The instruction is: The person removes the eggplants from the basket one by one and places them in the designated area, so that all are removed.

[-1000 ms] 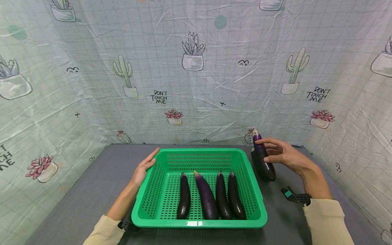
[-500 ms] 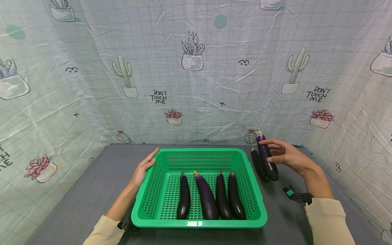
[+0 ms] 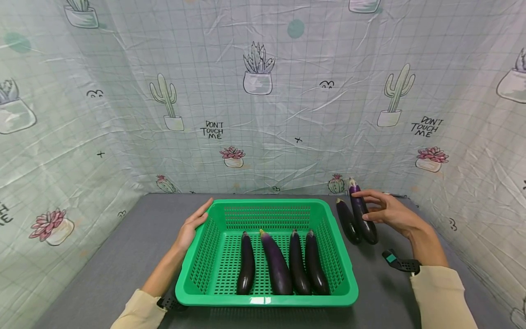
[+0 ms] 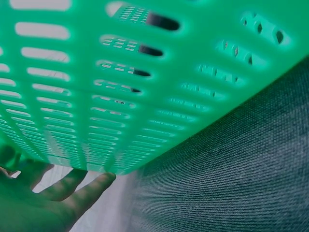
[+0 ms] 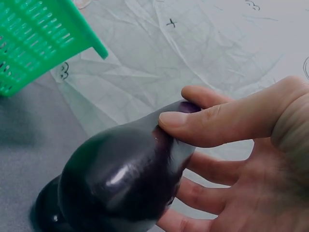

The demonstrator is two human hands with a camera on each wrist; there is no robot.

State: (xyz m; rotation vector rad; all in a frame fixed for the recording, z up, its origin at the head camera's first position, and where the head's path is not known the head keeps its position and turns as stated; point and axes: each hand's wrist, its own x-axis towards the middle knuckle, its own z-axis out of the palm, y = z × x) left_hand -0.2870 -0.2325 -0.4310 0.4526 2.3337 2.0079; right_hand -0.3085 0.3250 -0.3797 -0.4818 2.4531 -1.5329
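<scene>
My right hand [image 3: 388, 211] pinches a dark purple eggplant [image 3: 369, 232] between thumb and fingers, right of the basket. The right wrist view shows its rounded glossy end [image 5: 120, 174] close up, the thumb lying across its narrower part. Just left of it, a second eggplant [image 3: 347, 221] lies on the table; whether the two touch I cannot tell. My left hand [image 3: 191, 230] rests against the left side of the green plastic basket [image 3: 267, 300], its fingers [image 4: 91, 191] stretched along the outer wall. Inside lie several eggplants [image 3: 277, 265], stems pointing away from me.
A grey cloth-covered table [image 3: 123, 256] carries everything. Behind it and along both sides hangs a pale sheet [image 3: 263, 119] printed with cacti. Bands with black devices [image 3: 398, 262] sit on the wrists.
My right hand has shifted slightly right and lowered its eggplant, so the one beside it shows more fully. The left hand and the basket stay essentially in place.
</scene>
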